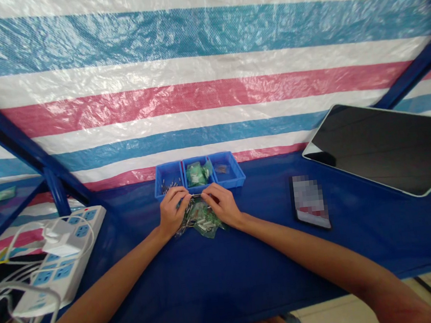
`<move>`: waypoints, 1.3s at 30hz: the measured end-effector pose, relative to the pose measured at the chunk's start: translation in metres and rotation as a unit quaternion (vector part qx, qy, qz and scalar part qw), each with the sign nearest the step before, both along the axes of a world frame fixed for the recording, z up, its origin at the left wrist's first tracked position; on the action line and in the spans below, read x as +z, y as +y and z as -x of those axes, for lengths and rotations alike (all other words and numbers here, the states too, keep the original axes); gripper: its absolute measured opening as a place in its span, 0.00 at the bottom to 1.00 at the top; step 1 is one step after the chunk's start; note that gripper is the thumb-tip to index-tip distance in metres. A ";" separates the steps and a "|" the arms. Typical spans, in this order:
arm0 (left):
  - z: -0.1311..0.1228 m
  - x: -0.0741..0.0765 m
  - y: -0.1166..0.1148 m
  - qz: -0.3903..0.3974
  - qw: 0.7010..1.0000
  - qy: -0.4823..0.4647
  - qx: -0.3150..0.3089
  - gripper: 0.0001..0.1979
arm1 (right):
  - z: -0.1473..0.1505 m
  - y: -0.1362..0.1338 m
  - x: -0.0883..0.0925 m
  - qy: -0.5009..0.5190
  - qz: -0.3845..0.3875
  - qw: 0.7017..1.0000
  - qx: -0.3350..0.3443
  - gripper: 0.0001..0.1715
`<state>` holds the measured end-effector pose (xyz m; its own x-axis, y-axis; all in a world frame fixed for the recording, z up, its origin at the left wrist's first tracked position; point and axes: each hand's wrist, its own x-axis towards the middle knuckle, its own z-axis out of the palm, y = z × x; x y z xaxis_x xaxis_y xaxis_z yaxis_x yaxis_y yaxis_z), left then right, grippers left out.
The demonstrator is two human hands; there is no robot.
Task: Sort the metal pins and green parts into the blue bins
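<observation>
My left hand [174, 209] and my right hand [222, 203] are close together, fingers pinched on opposite ends of a thin metal rod [196, 196]. Its exact kind is too small to make out. Below them lies a green plastic bag [206, 224] with many small silvery metal pieces on it. Just beyond my hands stand three joined blue bins. Dark thin rods lie in the left bin [157, 180], a green bag of parts [198, 173] fills the middle one, and a few small pieces rest in the right bin [235, 168].
A phone [310, 203] lies to the right on the blue table [213, 290]. Behind it a large dark-screened tablet or monitor [387, 148] leans at an angle. On the left sits a white power strip [74, 248] with tangled cables. Striped sheeting [208, 95] hangs at the back between blue frame bars.
</observation>
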<state>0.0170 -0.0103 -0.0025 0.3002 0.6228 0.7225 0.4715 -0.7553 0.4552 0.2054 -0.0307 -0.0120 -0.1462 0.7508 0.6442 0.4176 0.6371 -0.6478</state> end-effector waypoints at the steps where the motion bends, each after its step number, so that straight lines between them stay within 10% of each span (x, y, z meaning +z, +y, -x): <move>1: 0.000 0.000 0.000 -0.001 1.000 -0.001 -0.001 0.07 | 0.000 0.000 0.001 -0.001 -0.001 1.000 0.002 0.14; 39: -0.001 -0.001 0.000 -0.020 0.999 0.008 0.037 0.14 | 0.001 0.000 -0.002 -0.023 -0.008 1.000 0.004 0.14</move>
<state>0.0176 -0.0105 -0.0037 0.2658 0.6150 0.7423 0.5335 -0.7352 0.4181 0.2042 -0.0303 -0.0143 -0.1819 0.7389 0.6487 0.4407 0.6511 -0.6180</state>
